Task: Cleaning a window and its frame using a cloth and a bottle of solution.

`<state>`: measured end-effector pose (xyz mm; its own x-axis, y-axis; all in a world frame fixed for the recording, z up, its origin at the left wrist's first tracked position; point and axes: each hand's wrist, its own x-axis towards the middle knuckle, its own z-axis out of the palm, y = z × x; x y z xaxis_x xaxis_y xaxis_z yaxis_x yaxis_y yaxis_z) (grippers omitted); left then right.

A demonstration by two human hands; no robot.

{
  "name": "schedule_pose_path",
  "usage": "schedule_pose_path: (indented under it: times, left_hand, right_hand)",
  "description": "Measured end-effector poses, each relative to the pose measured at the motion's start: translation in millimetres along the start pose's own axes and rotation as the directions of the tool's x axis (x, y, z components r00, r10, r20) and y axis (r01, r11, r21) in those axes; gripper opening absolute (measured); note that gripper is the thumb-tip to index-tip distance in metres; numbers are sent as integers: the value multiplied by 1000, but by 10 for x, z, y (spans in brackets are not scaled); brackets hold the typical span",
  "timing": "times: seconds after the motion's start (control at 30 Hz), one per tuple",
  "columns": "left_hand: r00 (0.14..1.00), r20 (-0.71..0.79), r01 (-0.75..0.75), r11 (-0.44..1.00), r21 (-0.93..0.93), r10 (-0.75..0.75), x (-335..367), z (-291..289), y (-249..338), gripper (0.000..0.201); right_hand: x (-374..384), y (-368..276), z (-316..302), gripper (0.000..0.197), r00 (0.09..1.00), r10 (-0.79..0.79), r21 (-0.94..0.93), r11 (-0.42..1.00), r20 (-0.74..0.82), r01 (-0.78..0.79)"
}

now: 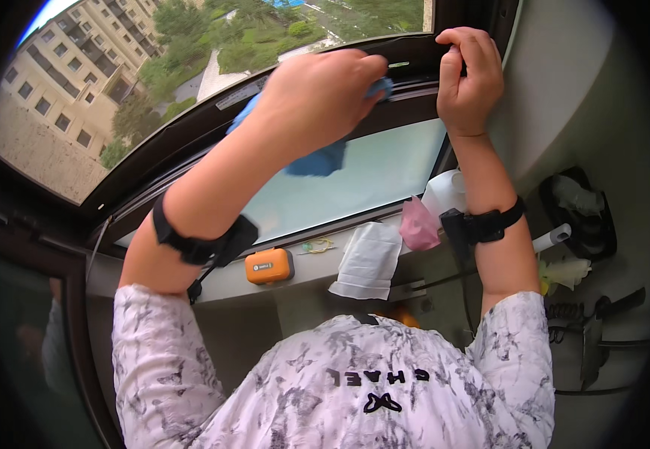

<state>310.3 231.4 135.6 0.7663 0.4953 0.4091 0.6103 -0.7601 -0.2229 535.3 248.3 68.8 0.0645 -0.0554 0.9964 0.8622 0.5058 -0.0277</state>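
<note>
My left hand (321,93) is closed round a blue cloth (321,159) and presses it to the dark window frame (414,105). Some of the cloth shows on both sides of the wrist; its lower part hangs over the glass and is blurred by motion. At the right corner of the same frame, my right hand (474,82) has its fingers curled at the edge, seemingly gripping it, though the fingertips are partly hidden. Below the frame, frosted glass (340,202) fills the lower pane. Each forearm wears a black strap with a small device.
On the sill lie an orange case (269,266), small cords (317,245), a white cloth or sheet (370,258), a pink cloth (419,224) and a white container (444,191). Black items and a coiled cord (564,313) are at right. Outside are trees (190,30) and a building (63,82).
</note>
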Motion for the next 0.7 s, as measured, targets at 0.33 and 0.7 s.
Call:
schedule_pose_path:
  times: [0.33,0.7]
  left_hand:
    - [990,-126,72,993,97,-59,21,97,205,6]
    - [440,-471,889,444,110,-765,-2801,-981,-755,30]
  right_hand:
    - [21,-123,53,16,988,88,-82,994,125,-78]
    - [-112,382,-176,17,965,139,-173,980,222,-101]
